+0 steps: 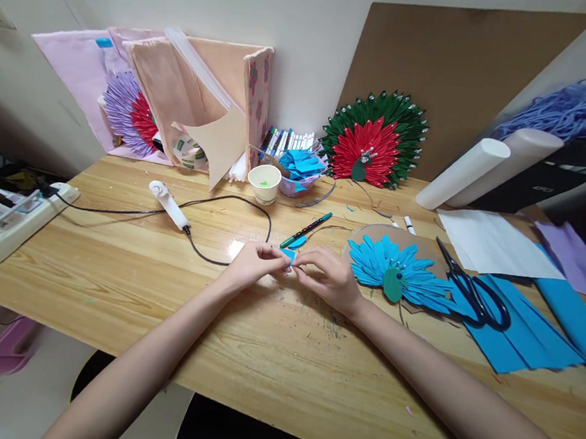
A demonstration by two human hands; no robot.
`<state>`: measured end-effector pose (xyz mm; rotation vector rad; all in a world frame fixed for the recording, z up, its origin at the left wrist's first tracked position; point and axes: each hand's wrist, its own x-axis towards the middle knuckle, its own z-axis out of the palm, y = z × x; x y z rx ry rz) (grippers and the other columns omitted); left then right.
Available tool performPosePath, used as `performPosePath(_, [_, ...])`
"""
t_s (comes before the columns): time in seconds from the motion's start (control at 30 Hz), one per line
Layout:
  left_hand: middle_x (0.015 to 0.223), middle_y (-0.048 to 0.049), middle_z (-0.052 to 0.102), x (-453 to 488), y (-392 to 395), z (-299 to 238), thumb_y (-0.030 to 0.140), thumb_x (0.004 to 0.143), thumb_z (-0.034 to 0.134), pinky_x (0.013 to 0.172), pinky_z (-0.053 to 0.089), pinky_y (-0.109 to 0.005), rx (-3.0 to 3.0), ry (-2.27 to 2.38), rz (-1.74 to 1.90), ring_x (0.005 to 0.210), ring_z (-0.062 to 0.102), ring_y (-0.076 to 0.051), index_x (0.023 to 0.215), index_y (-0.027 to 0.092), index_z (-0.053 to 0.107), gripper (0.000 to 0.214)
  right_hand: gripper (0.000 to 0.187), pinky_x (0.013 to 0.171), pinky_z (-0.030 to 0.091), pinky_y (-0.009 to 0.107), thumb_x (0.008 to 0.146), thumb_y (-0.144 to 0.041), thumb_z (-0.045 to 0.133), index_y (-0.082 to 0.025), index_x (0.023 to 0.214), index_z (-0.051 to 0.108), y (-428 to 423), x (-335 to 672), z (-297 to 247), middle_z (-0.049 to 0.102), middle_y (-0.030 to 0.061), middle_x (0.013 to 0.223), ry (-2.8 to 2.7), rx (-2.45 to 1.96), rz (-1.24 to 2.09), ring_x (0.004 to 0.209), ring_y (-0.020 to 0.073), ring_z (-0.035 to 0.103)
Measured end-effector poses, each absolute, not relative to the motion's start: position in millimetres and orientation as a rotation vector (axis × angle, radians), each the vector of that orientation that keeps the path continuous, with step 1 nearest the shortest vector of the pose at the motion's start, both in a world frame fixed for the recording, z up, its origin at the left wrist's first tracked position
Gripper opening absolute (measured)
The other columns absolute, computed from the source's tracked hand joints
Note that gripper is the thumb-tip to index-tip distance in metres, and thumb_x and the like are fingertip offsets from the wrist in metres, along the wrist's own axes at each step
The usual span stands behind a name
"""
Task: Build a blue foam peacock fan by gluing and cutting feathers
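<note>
**Wooden table, both hands on one small blue piece: make the pinch clean**

Wooden table [259,342] lies under your forearms, against a pale wall, and the work is in the middle of it. Your left hand [254,261] and your right hand [332,276] meet there. Both are closed in a fingertip pinch on the small blue paper piece [289,255], which sits between them, just above the wood. Your fingers hide most of it, so I cannot tell its exact shape.

It looks like you are folding or pressing this piece. To do this well, I think you should:

- Hold with the fingertips only, so that you can see the edges.
- Rest both wrists on the table, which steadies the hands.
- Line up the edges first and press second, because a crease in so small a paper is hard to correct.

Just behind your fingers lies a teal pen [306,230]. Near your right hand is the blue paper peacock [397,269], and beside it the black scissors [474,291] lie on the blue paper sheets [526,335]. To your left is a white corded tool [169,205], perhaps a glue gun; its cable curves close to your left hand, so mind it. Farther back stands a paper cup [264,183].
</note>
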<state>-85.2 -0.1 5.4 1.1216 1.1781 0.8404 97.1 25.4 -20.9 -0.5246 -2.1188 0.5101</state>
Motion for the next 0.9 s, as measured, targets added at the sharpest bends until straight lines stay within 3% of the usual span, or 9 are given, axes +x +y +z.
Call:
performPosePath(0.33, [0.066, -0.0064, 0.069, -84.9, -1.6, 8.4, 0.032, 0.067, 0.068, 0.068, 0.050, -0.026, 1.216, 1.239, 0.868, 0.065, 0.064, -0.016, 0.071, 0.010, 0.070, 0.023, 0.002, 0.068, 0.049, 0.029, 0.079, -0.019, 0.060, -0.019, 0.078, 0.061, 22.2, 95.0, -13.8, 0.063, 0.0034, 0.079, -1.989, -0.773, 0.860, 0.076, 0.0156, 0.060])
performPosePath(0.6, [0.076, -0.0088, 0.071, -85.3, -4.8, 4.1, 0.036, 0.072, 0.065, 0.066, 0.050, -0.025, 1.405, 1.260, 0.869, 0.070, 0.065, -0.017, 0.078, 0.011, 0.072, 0.027, 0.012, 0.064, 0.051, 0.029, 0.076, -0.029, 0.063, -0.017, 0.076, 0.062, 23.4, 94.6, -20.4, 0.065, 0.0042, 0.077, -1.782, -0.881, 1.183, 0.070, 0.0152, 0.061])
performPosePath(0.9, [0.080, -0.0099, 0.071, -85.0, -5.2, 3.6, 0.034, 0.071, 0.066, 0.071, 0.051, -0.028, 1.463, 1.293, 0.885, 0.073, 0.065, -0.019, 0.081, 0.011, 0.071, 0.026, 0.012, 0.065, 0.050, 0.028, 0.075, -0.028, 0.065, -0.017, 0.077, 0.063, 24.2, 95.1, -21.6, 0.065, 0.0035, 0.078, -1.770, -0.859, 1.223, 0.071, 0.0145, 0.061])
